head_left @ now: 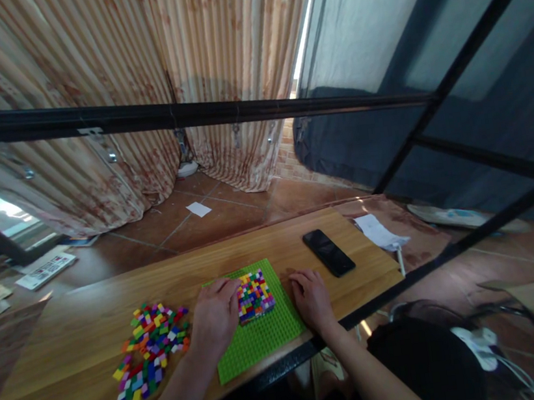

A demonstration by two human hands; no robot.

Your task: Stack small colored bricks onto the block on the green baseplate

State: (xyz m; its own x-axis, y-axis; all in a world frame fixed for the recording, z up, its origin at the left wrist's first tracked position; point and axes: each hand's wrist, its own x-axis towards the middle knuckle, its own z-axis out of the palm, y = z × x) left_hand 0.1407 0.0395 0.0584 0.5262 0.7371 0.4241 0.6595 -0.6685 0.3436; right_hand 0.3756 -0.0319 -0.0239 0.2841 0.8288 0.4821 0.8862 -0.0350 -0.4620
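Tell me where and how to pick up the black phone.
Best pinch the phone by its two long edges, about midway along, with the right hand coming from above. It lies flat on the table, slim and narrower across than lengthwise, so fingers should span it.

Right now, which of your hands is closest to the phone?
The right hand. It is between the block and the phone; the left hand is on the block's other side, beside the loose bricks.

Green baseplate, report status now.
Left hand at brick block's left side. Block on green baseplate. Right hand by baseplate's right edge. Loose bricks left, phone right.
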